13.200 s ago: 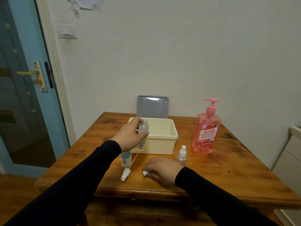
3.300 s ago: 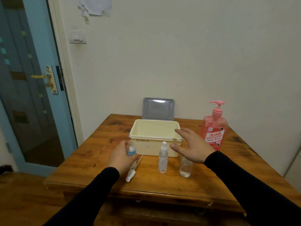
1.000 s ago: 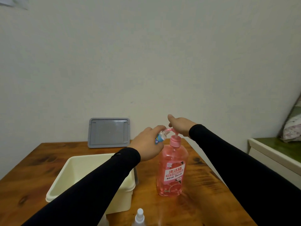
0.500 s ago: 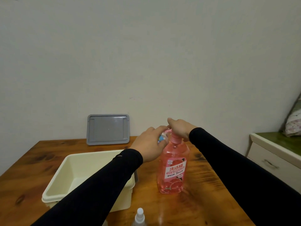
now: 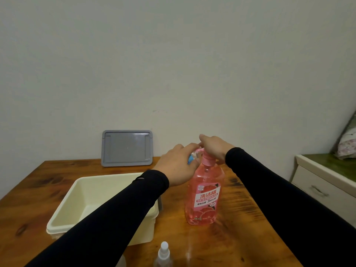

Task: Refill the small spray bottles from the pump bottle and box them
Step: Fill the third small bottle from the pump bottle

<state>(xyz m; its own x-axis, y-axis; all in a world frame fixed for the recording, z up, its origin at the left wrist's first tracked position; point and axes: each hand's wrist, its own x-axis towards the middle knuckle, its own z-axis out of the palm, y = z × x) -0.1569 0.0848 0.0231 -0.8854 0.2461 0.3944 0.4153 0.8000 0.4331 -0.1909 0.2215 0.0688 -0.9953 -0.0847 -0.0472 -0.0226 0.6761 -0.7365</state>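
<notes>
A pink pump bottle [image 5: 204, 197] stands on the wooden table [image 5: 240, 234], right of the cream box [image 5: 63, 211]. My right hand [image 5: 213, 147] lies on top of its pump head, palm down. My left hand [image 5: 178, 163] holds a small clear bottle with a blue label [image 5: 192, 158] tilted against the pump's spout; most of that bottle is hidden by my fingers. A capped small spray bottle [image 5: 163, 254] stands at the near edge. The top of an uncapped clear bottle [image 5: 189, 254] shows faintly beside it.
The box's grey lid [image 5: 127, 148] leans upright against the wall behind the box. A white cabinet with a drawer [image 5: 325, 187] stands to the right of the table, a patterned cushion [image 5: 346, 143] on it.
Little has changed over the last second: both hands stay at the pump head, and the view has tipped slightly downward. Earlier, my left hand lifted the blue-labelled bottle from the table to the spout.
</notes>
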